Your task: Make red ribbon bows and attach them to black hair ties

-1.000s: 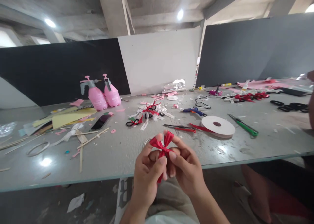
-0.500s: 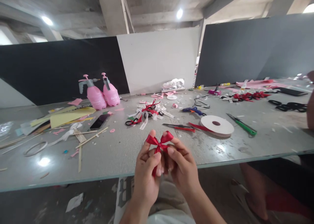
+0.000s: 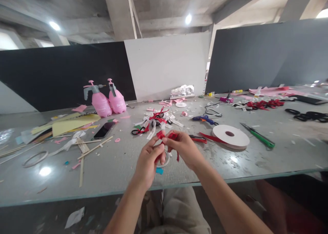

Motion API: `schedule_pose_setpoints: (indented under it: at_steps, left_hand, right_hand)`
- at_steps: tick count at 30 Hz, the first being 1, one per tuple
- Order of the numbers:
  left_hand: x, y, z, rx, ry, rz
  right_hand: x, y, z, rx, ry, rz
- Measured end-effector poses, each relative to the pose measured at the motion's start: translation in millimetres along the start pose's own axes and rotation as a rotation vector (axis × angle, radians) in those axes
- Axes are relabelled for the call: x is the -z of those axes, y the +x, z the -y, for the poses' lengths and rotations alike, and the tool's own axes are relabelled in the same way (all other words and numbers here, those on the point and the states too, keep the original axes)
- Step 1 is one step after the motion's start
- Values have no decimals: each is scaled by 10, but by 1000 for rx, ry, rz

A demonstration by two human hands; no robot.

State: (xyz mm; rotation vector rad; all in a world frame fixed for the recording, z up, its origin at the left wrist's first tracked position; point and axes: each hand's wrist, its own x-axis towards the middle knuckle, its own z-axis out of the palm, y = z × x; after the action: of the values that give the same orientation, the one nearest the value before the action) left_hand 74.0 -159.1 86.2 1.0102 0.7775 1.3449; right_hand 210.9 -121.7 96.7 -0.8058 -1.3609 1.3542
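Over the table's front part, a red ribbon bow sits between my two hands, partly covered by fingers. My left hand is closed, pinching the bow from the left and below. From the right, my right hand pinches it too, with a ribbon tail hanging under the fingers. Behind and below the hands shows part of a pale ring, perhaps a tape roll, with a blue scrap beside it. Just beyond lies a pile of red, white and black ribbon pieces.
Right of my hands lie a big roll of red ribbon, a green-handled tool, a red-handled cutter and a blue glue gun. Pink spray bottles, a phone and wooden sticks are on the left.
My hands have moved up and forward over the table, still holding the bow. The right hand now covers more of it. The pale ring and blue scrap have come into view below.
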Motion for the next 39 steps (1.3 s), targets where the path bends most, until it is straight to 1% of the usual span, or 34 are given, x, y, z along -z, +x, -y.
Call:
schedule_pose_setpoints:
  at_steps: [2, 5, 8, 10, 13, 15, 17, 19, 22, 25, 27, 29, 31, 34, 36, 39]
  left_hand:
    - [116, 203, -53, -14, 59, -9]
    - [266, 581, -99, -94, 244, -110]
    - [356, 980, -62, -153, 406, -135]
    - [400, 1211, 12, -156, 492, -76]
    - [484, 1465, 185, -89, 594, 49]
    - [562, 1574, 330, -45, 597, 72]
    - [649, 1647, 479, -32, 562, 65]
    - [729, 1694, 603, -43, 531, 56]
    - [800, 1722, 706, -51, 492, 83]
    - [812, 1701, 725, -61, 484, 87]
    - [810, 1670, 721, -74, 501, 82]
    - [819, 1643, 716, -80, 507, 64]
    - [845, 1629, 716, -61, 480, 33]
    - [900, 1632, 727, -17, 427, -7]
    - [933, 1640, 739, 0, 422, -10]
    - [959, 1645, 754, 11, 440, 19]
  right_hand:
    - [75, 204, -29, 39, 29, -76]
    - [220, 539, -108, 30, 56, -167]
    - [338, 851, -249, 26, -4, -178]
    - [389, 1018, -371, 20, -82, -158]
    - [446, 1193, -572, 42, -178, -89]
    - [484, 1261, -706, 69, -195, -37]
    - [517, 1296, -826, 83, -213, -17]
    - [536, 1309, -920, 94, -266, -27]
    - [530, 1308, -1005, 111, -324, -77]
    - [495, 1304, -1048, 80, -303, -118]
    - [472, 1300, -1069, 48, -303, -112]
    - [460, 1297, -1085, 48, -304, -97]
    - [465, 1293, -1095, 79, -260, -56]
    - [505, 1292, -1102, 136, -211, 39]
    - [537, 1297, -1108, 153, -288, 53]
    - [562, 1311, -1135, 128, -392, 27]
